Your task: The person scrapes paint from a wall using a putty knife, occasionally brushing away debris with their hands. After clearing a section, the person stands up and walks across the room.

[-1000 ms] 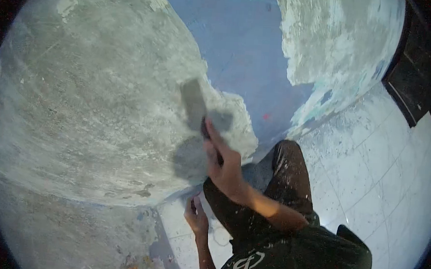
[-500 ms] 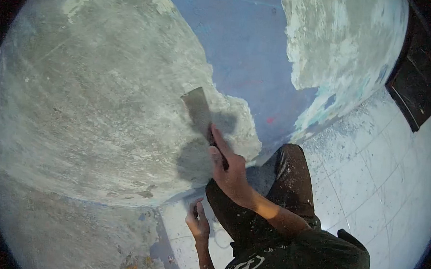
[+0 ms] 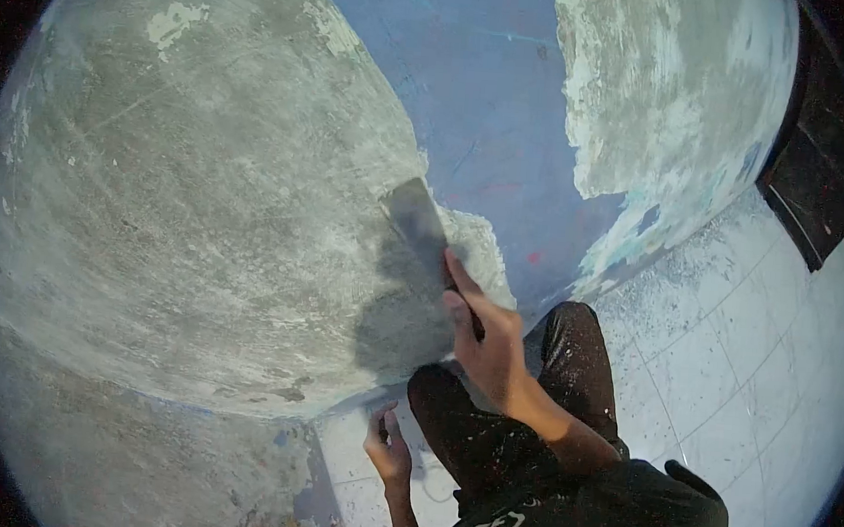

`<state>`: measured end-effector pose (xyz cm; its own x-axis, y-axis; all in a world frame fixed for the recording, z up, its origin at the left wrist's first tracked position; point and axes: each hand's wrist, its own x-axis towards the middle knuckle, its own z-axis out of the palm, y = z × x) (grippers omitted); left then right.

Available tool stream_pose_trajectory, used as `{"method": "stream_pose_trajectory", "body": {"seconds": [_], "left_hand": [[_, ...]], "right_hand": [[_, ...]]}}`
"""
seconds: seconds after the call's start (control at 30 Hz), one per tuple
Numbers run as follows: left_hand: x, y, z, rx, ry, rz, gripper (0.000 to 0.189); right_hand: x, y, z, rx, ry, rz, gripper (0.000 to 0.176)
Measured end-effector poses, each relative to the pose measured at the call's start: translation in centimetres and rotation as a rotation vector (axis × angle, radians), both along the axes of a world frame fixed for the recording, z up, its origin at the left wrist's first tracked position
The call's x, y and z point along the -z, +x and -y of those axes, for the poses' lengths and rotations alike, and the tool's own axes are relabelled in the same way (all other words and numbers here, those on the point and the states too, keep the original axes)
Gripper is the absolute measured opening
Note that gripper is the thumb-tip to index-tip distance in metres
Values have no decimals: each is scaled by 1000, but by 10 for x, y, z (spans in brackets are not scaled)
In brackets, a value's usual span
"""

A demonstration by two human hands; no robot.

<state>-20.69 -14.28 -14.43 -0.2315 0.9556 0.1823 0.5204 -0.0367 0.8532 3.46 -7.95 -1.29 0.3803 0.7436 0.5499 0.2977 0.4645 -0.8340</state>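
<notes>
My right hand (image 3: 490, 352) is wrapped round the dark handle of a scraper (image 3: 417, 216), its index finger stretched along the tool. The scraper's wide metal blade lies over the bare grey wall (image 3: 231, 201), close to the ragged edge of the blue paint (image 3: 491, 121). Lower down, my left hand (image 3: 389, 449) hangs beside my knee with its fingers curled and apart, holding nothing that shows.
White floor tiles (image 3: 707, 381) with paint flakes lie to the right, along the wall's base. A dark object (image 3: 824, 184) stands at the far right. My bent knees (image 3: 573, 343) are close to the wall. Another grey wall section (image 3: 135, 449) is at the lower left.
My right hand and the scraper have moved right and slightly down, bringing the blade nearer the blue paint edge. My left hand stays almost in place.
</notes>
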Motion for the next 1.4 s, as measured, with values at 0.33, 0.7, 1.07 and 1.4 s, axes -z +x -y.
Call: {"method": "stream_pose_trajectory", "body": {"seconds": [0.33,0.7,1.07,1.4], "left_hand": [[-6,25,4,58,-77,38,24],[-17,38,2,154,-124,-98,24],[-18,33,-9,193,-98,-155,25],[-6,43,-12,245,27,-86,27]], "right_hand": [[11,4,8,-46,63,0,21],[5,29,-19,110,53,178,45],[-9,25,-7,76,103,153,45],[15,25,14,29,74,128,48]]}}
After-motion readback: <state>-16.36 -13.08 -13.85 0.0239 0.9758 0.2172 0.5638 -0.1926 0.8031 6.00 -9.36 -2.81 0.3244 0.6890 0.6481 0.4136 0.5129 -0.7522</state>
